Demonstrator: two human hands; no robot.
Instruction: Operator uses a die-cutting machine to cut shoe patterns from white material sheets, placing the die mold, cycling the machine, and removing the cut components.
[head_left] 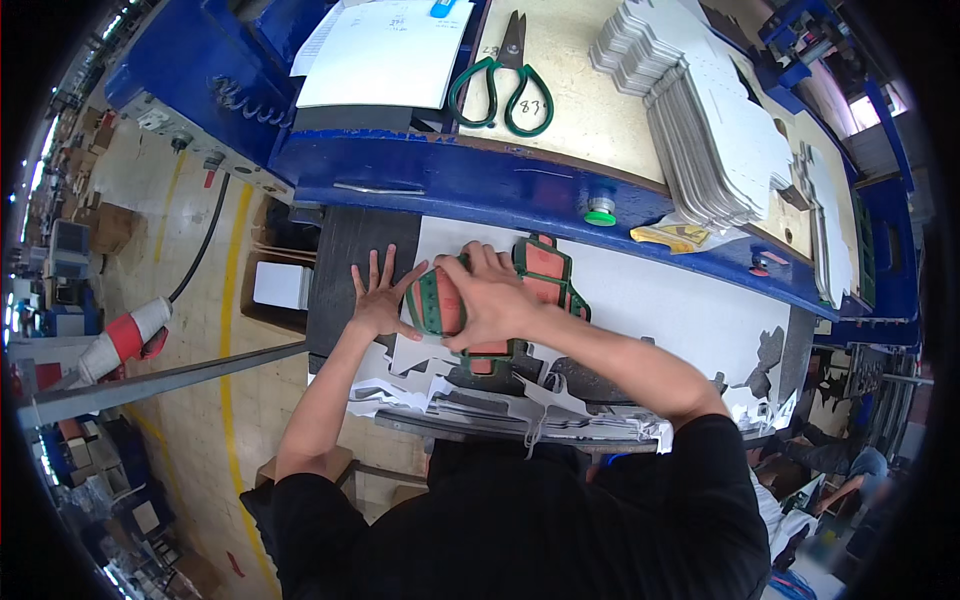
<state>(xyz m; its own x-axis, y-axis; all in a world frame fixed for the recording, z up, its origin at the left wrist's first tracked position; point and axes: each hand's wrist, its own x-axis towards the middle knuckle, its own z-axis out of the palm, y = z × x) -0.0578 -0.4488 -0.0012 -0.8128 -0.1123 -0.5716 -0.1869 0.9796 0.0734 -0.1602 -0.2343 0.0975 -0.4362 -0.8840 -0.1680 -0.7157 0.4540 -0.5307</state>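
Note:
My right hand (492, 295) reaches across a green-edged cutting die (436, 303) with red faces, its fingers and thumb wrapped round the die's left part. More of the green and red form, a red panel (545, 263), shows beyond the hand; the hand hides where these parts meet. Just left of the die, my left hand (380, 303) lies with fingers spread, its fingertips and thumb close to the die's edge. Under both is a white sheet (650, 300) on a black work surface (350, 240).
Torn white offcuts (480, 400) hang along the near edge. Beyond a blue machine beam (400, 170) with a green button (600, 213) lie green-handled scissors (503, 90), papers (385, 60) and stacked grey-white cut pieces (710, 140). A box holding white pieces (283, 285) stands at left.

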